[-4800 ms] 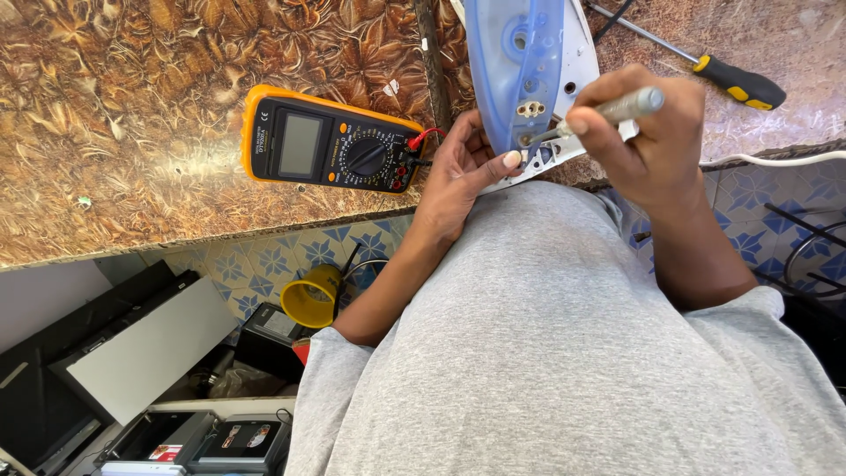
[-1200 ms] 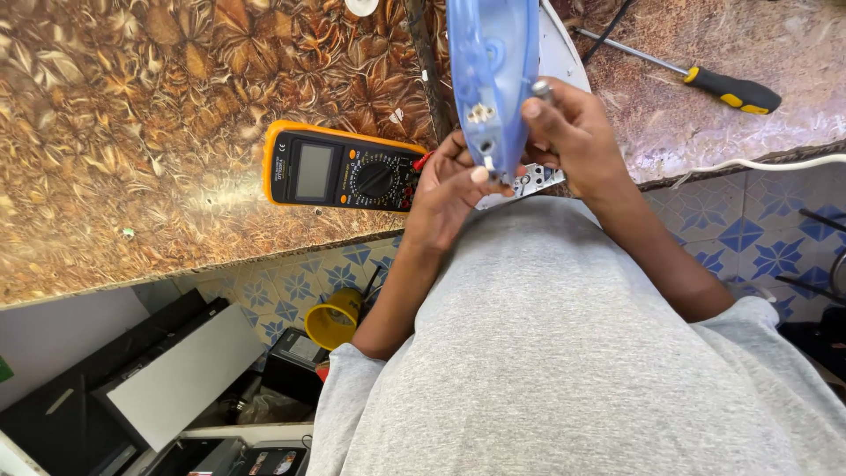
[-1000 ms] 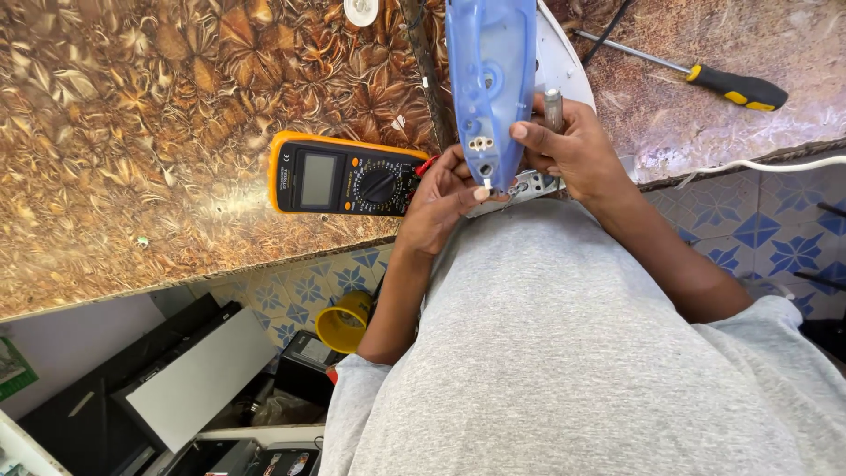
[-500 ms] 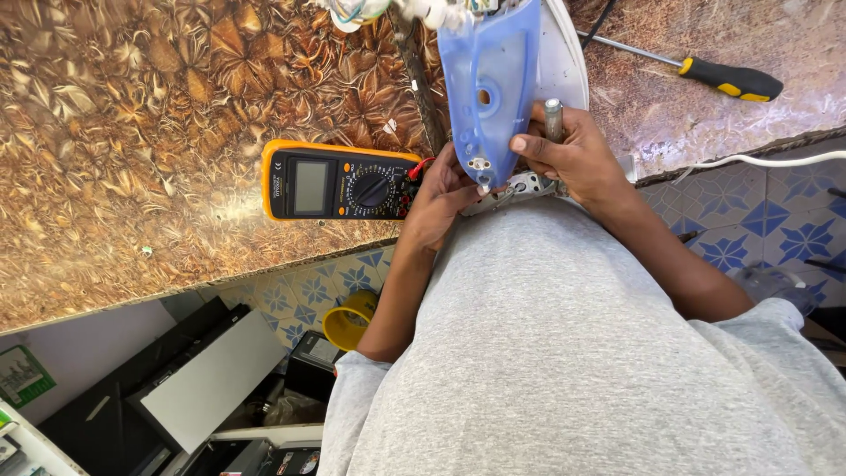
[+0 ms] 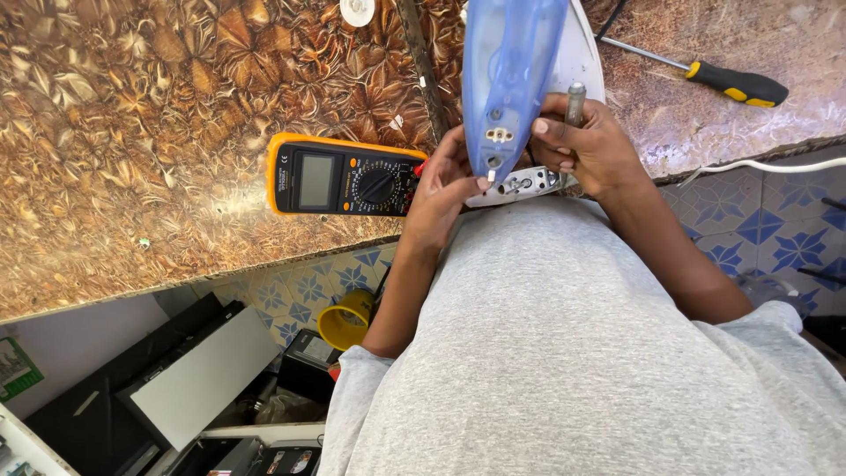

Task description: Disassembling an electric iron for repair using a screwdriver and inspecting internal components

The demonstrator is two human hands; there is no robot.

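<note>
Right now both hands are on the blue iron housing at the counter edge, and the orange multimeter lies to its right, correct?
Not quite: the head view shows the orange multimeter to the left of the blue iron housing. Both the left hand and right hand are on it.

irons: 1 (image 5: 515, 75) | multimeters: 1 (image 5: 344, 176) | screwdrivers: 1 (image 5: 736, 84) | yellow cups: 1 (image 5: 345, 322)

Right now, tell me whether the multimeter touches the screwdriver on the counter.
Apart. The head view shows the multimeter left of the blue iron housing, screwdriver far right.
</note>
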